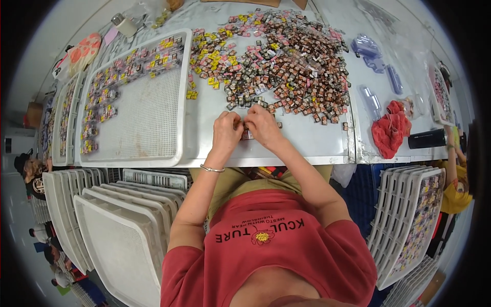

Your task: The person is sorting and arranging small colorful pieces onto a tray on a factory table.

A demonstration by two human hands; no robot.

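My left hand (pixel 226 132) and my right hand (pixel 263 126) meet near the table's front edge, both with fingers curled into a pinch. Between their fingertips shows a small printed block (pixel 247 134), mostly covered by the fingers. Just beyond the hands spreads a large heap of small square printed blocks (pixel 302 66), dark brown, black, pink and yellow. A white mesh-bottomed tray (pixel 138 120) lies to the left, with joined clusters of similar blocks (pixel 110 84) in rows along its far and left sides.
Stacked white trays (pixel 115 240) stand below the table at left, more trays (pixel 409 220) at right. On the table's right are a red cloth (pixel 390 130), clear plastic pieces (pixel 367 47) and a black cylinder (pixel 427 138). A bottle (pixel 124 25) stands far left. Other people work at both sides.
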